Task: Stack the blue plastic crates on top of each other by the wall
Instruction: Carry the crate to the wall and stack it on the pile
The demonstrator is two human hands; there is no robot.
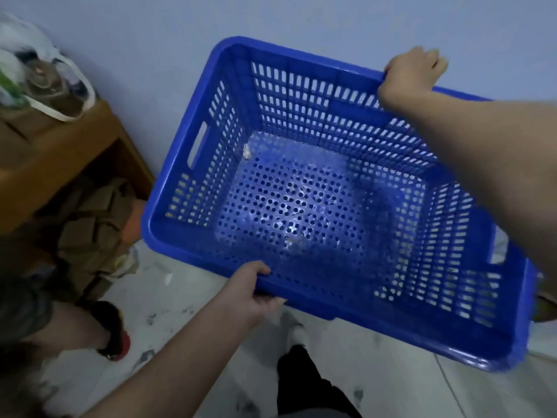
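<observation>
I hold one blue plastic crate (304, 203) up off the marbled floor (187, 324), tilted so its perforated bottom faces me, against the pale wall (150, 55). My left hand (256, 292) clamps the near rim at about seven o'clock, thumb over the edge. My right hand (411, 75) curls over the far rim at one o'clock. A wooden stool (69, 152) stands at nine o'clock, a white plastic bag (39, 76) on top of it.
</observation>
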